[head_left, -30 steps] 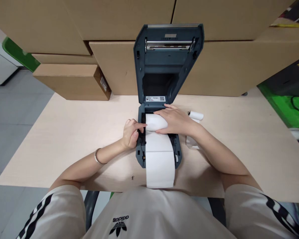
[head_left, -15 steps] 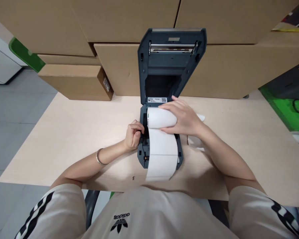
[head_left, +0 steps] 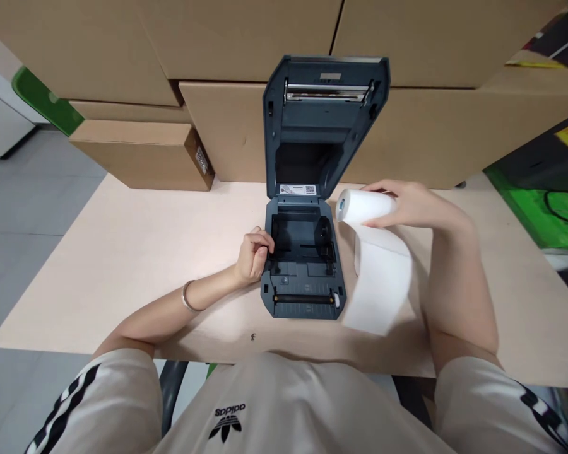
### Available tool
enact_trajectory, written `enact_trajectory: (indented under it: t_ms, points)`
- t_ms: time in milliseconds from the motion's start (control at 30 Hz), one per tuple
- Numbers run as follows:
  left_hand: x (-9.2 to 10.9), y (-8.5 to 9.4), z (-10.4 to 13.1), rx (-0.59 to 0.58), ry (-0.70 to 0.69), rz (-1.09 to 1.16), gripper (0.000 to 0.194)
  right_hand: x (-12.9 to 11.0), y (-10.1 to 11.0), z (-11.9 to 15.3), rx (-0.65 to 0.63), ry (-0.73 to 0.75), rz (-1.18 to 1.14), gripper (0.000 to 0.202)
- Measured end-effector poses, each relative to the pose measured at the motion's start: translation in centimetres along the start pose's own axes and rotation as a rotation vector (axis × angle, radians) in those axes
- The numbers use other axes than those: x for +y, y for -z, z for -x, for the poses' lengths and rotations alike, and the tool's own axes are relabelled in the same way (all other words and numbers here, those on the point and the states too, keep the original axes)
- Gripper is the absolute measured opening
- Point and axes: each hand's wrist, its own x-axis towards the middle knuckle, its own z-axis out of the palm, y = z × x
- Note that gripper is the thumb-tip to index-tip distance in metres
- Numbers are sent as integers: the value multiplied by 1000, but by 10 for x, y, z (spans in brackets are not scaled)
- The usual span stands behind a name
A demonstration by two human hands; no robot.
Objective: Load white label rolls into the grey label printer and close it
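A dark grey label printer (head_left: pixel 288 271) stands on the table with its lid (head_left: pixel 307 126) raised. Its inner bay shows bare, with a black roller near the front. My left hand (head_left: pixel 254 257) is closed at the left rim of the base, fingertips hooked inside; what exactly they press on is hidden. Just right of the printer, my right hand (head_left: pixel 400 205) is wrapped round the right end of a white label roll (head_left: pixel 366 207). A loose strip of labels (head_left: pixel 381 284) hangs from the roll toward the table's front edge.
Large cardboard boxes (head_left: pixel 423 135) form a wall behind the printer. A smaller carton (head_left: pixel 132 154) stands at the back left of the wooden table (head_left: pixel 137 252). Another white piece, partly hidden, lies behind the strip. A green surface (head_left: pixel 549 214) with a black cable is at the right.
My right hand has lifted the label roll out of the printer bay and moved it right, its strip trailing along. The left hand stays at the printer's left rim.
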Motion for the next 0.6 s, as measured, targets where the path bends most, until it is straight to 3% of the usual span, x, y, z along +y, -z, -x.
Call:
enact_trajectory:
  t_ms: [200, 300, 500, 600]
  points:
    - [0, 2, 1, -41, -6, -7, 27, -2, -40, -29, -135, 8, -7, 77]
    - [1, 2, -1, -56, -18, -17, 26, 3, -48, -34, -191, 26, -7, 83]
    - [5, 1, -6, -58, -54, 2, 17, 31, -21, -25, -280, -20, 39, 104]
    - [6, 1, -7, -59, -65, 6, 16, 47, -12, -25, -369, -124, 97, 90]
